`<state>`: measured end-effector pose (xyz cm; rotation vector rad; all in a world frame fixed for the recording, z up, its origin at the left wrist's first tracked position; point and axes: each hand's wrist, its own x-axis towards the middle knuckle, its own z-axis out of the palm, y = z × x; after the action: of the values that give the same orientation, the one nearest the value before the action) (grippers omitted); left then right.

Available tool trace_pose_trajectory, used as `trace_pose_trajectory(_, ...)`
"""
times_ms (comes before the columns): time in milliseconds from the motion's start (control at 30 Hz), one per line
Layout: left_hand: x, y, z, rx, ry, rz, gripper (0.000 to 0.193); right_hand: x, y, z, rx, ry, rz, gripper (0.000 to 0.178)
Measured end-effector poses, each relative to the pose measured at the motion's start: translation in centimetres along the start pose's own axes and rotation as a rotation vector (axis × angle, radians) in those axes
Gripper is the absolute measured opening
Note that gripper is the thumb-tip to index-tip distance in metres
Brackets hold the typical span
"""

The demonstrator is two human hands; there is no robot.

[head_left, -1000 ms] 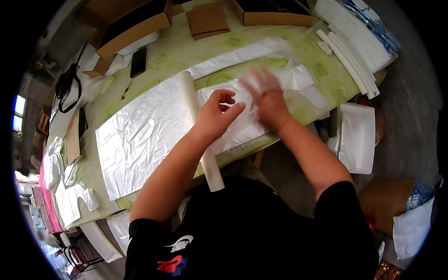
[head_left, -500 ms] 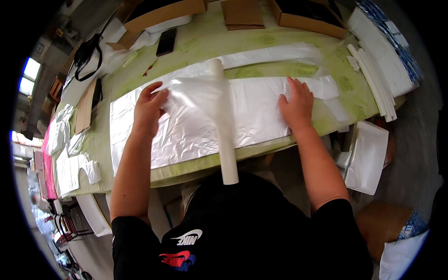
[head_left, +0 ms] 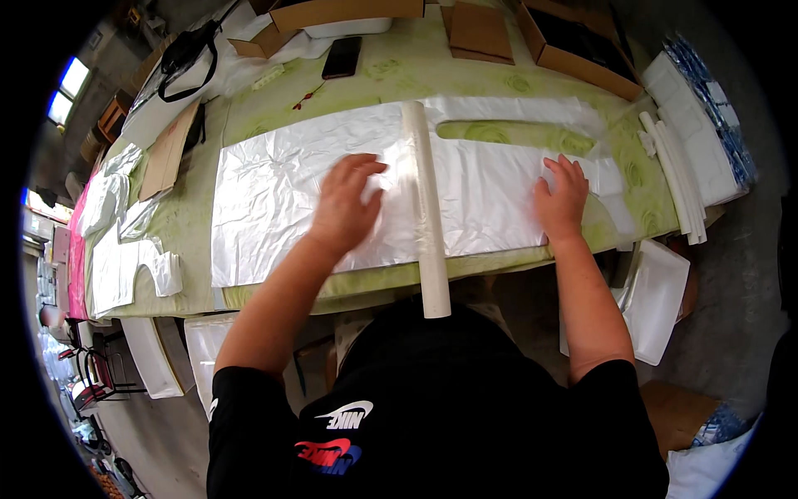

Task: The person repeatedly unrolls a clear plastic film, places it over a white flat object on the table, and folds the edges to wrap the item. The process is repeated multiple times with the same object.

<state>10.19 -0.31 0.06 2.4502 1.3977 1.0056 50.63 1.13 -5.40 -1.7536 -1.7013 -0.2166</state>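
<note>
A long pale tube (head_left: 429, 212) lies across a shiny white plastic bag (head_left: 274, 195) on a green and white table (head_left: 399, 83). Its near end pokes out past the table's edge. The left hand (head_left: 345, 206) is just left of the tube, thumb and bent fingers apart. The right hand (head_left: 563, 201) is by the bag's right part, thumb and fingers apart too. Whether either hand touches the bag is hard to tell.

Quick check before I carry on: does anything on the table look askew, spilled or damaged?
Mainly the pale tube: it lies across the white plastic sheet with its near end overhanging the table, which looks slightly precarious. The sheet's left part is creased, though thin film often is. No spill or tear shows.
</note>
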Motion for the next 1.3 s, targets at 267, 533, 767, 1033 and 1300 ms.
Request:
trace_pose_trajectory(267, -2.9, 6.0, 2.9, 0.144, -0.263, -0.132, 0.075, -4.2, -9.5, -5.7, 0.48, -0.191, -0.379, 0.035)
trace_pose_trajectory(533, 0.8, 3.8, -0.2, -0.016, -0.296, -0.168, 0.065, -6.0, -17.9, -6.0, 0.643, -0.5, -0.574, 0.029)
trace_pose_trajectory(767, 2.6, 2.5, 1.6, -0.019, -0.236, 0.185, 0.021, -4.6, -17.9, -4.7, 0.63, -0.378, -0.512, 0.028)
trace_pose_trajectory(1033, -2.6, 2.5, -1.8, -0.007, -0.183, -0.1, 0.043, -1.3, -18.4, 2.1, 0.159, -0.393, -0.411, 0.054)
trace_pose_trajectory(1300, -6.8, 1.4, -3.5, -0.126, -0.016, -0.353, 0.049, 6.9, -20.6, 6.8, -0.141, -0.599, -0.15, 0.071)
